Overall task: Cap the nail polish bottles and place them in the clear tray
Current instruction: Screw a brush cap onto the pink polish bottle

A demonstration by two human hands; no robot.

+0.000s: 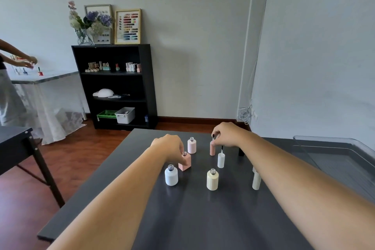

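Observation:
Several uncapped nail polish bottles stand on the dark table. My left hand grips the square pink bottle from above. My right hand pinches the top of a tall salmon cap that stands brush-up. Around them stand a pale pink bottle, a white bottle, a cream bottle, a white cap with its brush up, and a cream cap partly hidden by my right forearm. The clear tray sits at the table's right edge.
A small black object stands on the table behind my right wrist. A black shelf unit with polish bottles is against the far wall. Another person works at a table at far left. A black table is at near left.

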